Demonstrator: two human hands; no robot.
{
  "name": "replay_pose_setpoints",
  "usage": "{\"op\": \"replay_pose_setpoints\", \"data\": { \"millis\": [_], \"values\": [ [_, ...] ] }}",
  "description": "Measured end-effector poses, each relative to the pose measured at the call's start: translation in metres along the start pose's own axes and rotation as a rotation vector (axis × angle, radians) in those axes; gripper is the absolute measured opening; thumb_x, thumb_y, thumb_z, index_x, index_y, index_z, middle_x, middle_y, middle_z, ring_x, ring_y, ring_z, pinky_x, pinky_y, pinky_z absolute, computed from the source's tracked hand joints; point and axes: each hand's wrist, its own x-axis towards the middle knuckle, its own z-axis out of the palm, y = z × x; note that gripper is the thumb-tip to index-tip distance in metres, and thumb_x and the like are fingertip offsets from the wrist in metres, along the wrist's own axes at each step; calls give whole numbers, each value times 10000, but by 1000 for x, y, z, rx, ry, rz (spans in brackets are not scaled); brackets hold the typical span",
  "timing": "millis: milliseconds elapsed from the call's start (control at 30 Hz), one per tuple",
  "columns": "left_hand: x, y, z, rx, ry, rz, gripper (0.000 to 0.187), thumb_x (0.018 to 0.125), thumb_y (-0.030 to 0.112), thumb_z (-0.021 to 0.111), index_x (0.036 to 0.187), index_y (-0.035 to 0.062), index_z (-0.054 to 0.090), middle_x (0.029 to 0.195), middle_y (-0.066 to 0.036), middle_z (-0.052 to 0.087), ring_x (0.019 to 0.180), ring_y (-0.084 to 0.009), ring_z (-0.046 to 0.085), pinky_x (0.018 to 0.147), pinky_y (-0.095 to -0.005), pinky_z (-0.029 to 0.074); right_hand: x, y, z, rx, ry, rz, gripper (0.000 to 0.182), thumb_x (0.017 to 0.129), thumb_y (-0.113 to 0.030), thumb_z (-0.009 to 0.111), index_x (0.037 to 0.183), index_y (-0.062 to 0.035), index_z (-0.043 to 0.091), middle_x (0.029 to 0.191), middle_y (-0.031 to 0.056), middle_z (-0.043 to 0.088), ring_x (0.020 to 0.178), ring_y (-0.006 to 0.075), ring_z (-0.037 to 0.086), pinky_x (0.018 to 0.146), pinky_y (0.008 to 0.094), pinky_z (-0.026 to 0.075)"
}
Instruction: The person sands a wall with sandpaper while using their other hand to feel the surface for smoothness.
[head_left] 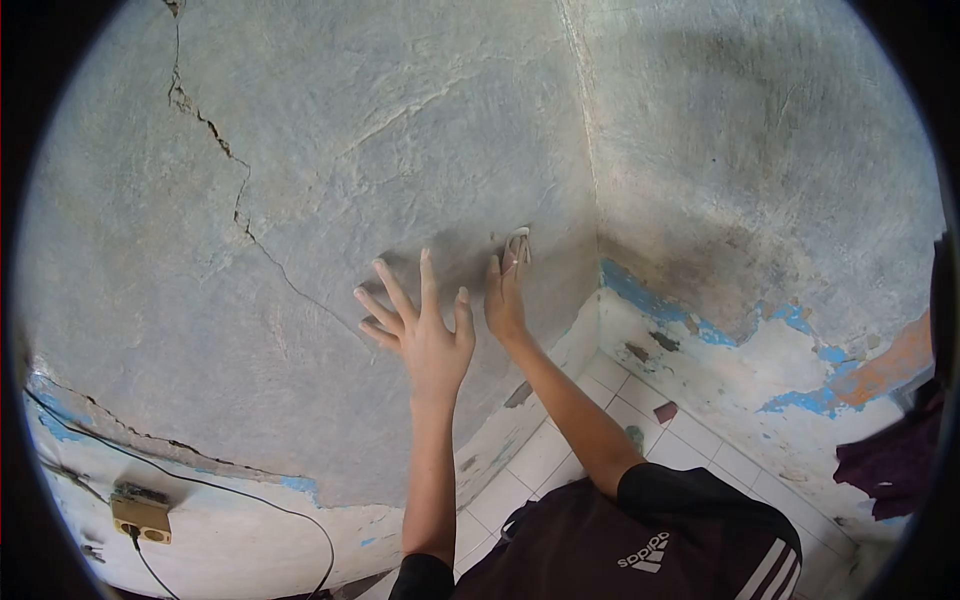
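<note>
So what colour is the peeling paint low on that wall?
Blue paint over white, clearest in the head view.

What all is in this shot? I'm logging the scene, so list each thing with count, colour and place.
wall: two faces meeting at a corner, grey, cracked, blue paint flakes low down
pad: one, beige, against wall near corner
socket: one, tan, lower left
cable: one, black, along wall base
floor: white tiles, below corner
cloth: one, dark purple, right edge
left hand: spread flat on wall
right hand: pressing pad to wall
</note>
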Motion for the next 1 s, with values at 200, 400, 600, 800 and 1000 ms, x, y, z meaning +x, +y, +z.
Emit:
{"op": "replay_pose_setpoints", "data": {
  "millis": [200,400,600,800,1000],
  "values": [
    [12,18,12,25,-22,-38,641,981,436,601,1569,254,419,1701,-221,29,1481,-589,-172,1058,-822,-71,-48,20,0,-384,-339,-252,676,1076,-243,404,1556,145,130,1653,328,60,1549,456,24,1263,480,80],
    [28,35,24,27,-17,-34,652,952,374,627,1561,244,432,1693,-247,25,1448,-645,-176,1006,-867,-58,43,7,-38,-96,-202,-17,675,1067,-194,418,1560,141,101,1659,324,-4,1545,469,-10,1259,504,78],
    [52,66,45,47,0,-89,667,952,383,630,1570,253,415,1693,-248,2,1444,-648,-184,1012,-861,-56,20,23,-50,-188,-386,-136,698,1064,-218,417,1562,139,83,1633,375,2,1527,519,-21,1245,541,70],
    [77,95,72,31,52,-136,674,948,388,628,1572,256,410,1690,-257,-17,1439,-653,-190,1021,-856,-49,137,6,-86,-274,-249,-209,720,1053,-227,437,1560,142,81,1616,402,27,1519,537,19,1223,595,82],
    [92,126,96,-9,84,-210,659,966,403,627,1574,279,406,1691,-254,-22,1454,-626,-195,1045,-837,-45,114,30,-100,-376,-502,-381,690,1026,-203,467,1555,127,172,1599,416,85,1484,603,73,1192,665,100]
  ]
}}
